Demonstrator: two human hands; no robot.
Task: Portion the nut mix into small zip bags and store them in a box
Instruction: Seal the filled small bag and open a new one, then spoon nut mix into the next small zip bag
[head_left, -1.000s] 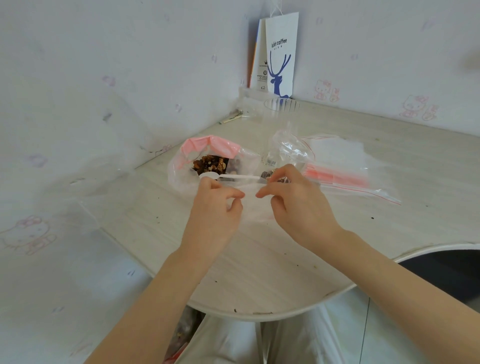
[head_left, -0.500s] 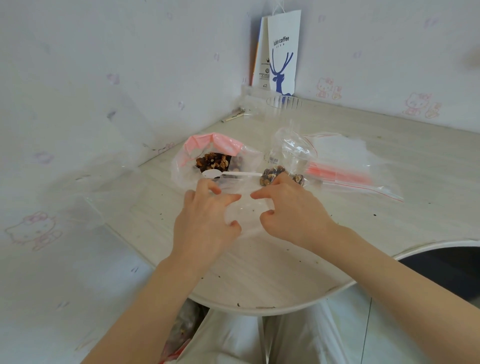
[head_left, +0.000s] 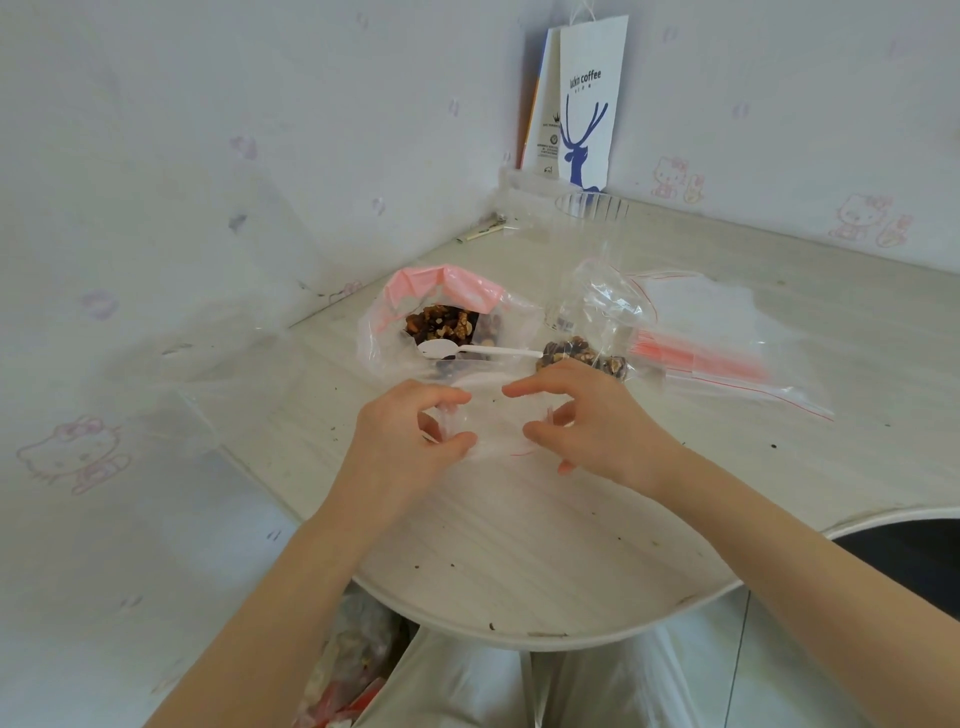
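Nut mix (head_left: 441, 322) mostly in big bag (head_left: 374, 338) on desk (head_left: 519, 545), one filled bag (head_left: 587, 356) beside it; left hand (head_left: 410, 441) and right hand (head_left: 597, 426) fingers pinch empty zip bag (head_left: 498, 421) open, so filling and boxing probably left.

A paper bag (head_left: 587, 104) is stood against the wall (head_left: 260, 130) far beyond the fingers (head_left: 530, 387); a clear cup (head_left: 577, 249) is seen nearer them.

Domestic room, corner spot. Both walls carry pale wallpaper (head_left: 156, 156) printed with pink cartoon cats (head_left: 72, 454). A light wood-grain table (head_left: 519, 545) with a rounded edge and scattered crumbs fits the corner. A coffee-shop paper bag (head_left: 587, 104) leans against the wall at 12 o'clock.
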